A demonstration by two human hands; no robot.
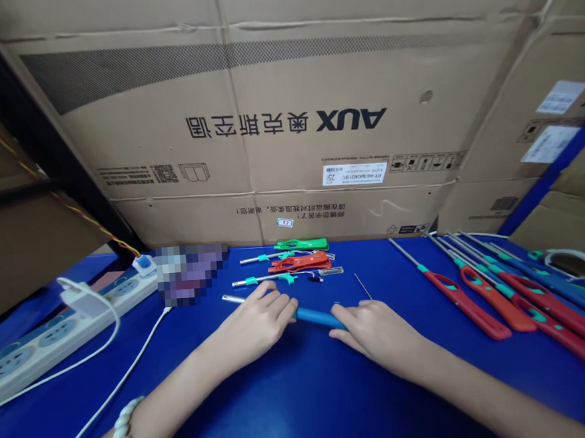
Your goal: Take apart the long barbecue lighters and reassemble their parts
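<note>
My left hand [264, 318] is closed around the front part of a blue long-nosed lighter [319, 317], whose metal tube [232, 298] sticks out past my fingers to the left. My right hand [380, 329] grips the rear end of the same lighter's handle. A thin metal rod [362, 286] rises behind my right hand; whether the hand holds it is hidden. Just beyond my hands lie disassembled lighter parts: a green handle shell [302, 245], an orange-red shell [300, 263], metal tubes with teal pieces [259, 280] and a small black part [315, 279].
Several assembled red, orange and blue lighters [522, 289] lie at the right, beside a roll of tape [573, 263]. A white power strip [54, 332] with plugs and a white cable [118, 384] occupies the left. Cardboard [283, 79] walls off the back of the blue table [296, 412].
</note>
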